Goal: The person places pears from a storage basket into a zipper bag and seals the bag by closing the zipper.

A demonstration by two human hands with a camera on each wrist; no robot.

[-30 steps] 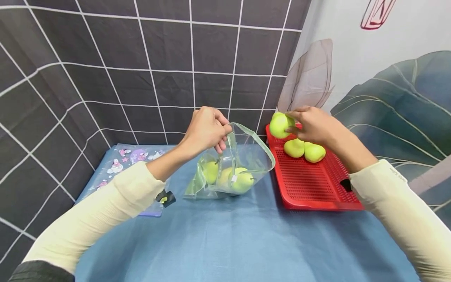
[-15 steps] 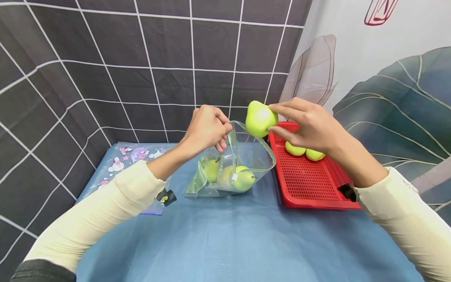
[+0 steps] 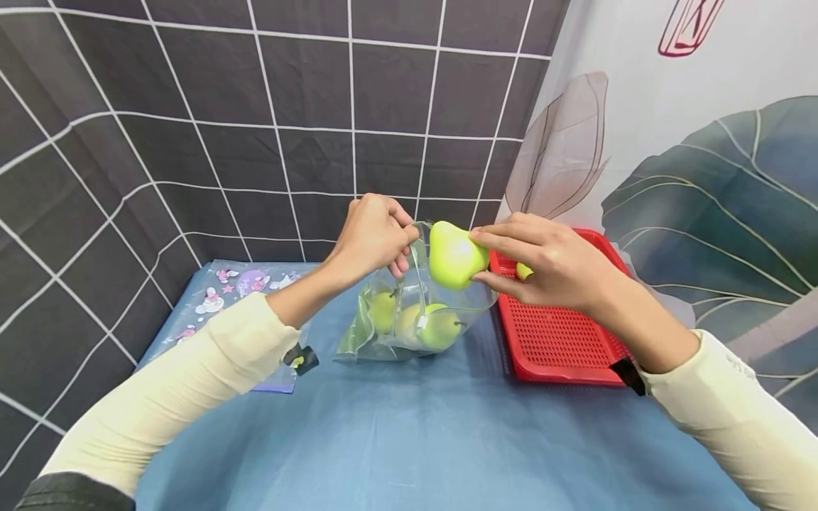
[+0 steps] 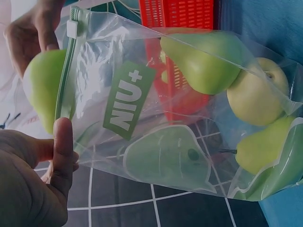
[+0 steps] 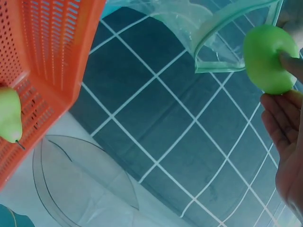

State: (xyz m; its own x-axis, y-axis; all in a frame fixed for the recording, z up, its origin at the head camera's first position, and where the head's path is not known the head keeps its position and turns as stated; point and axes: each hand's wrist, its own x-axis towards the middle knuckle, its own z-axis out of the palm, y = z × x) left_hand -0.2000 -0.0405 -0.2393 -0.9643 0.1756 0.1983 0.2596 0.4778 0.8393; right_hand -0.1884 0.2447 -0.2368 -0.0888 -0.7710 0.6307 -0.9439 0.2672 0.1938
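Note:
My left hand pinches the rim of a clear zip bag with green edging and a green "NIU+" label, keeping its mouth raised and spread. Several yellow-green pears are inside; three show clearly in the left wrist view: an upper pear, a paler pear and a lower pear with its stem. My right hand grips another green pear between thumb and fingers, right at the bag's mouth. The zip's white slider sits at one end of the opening.
To the right stands a red perforated basket; a pear in it is mostly hidden behind my right hand in the head view. A patterned plastic pouch lies on the blue cloth at left. Dark tiled fabric hangs behind.
My right hand has carried the pear up from the basket, leftward, then down to the bag's mouth. My left hand and the bag have stayed nearly still.

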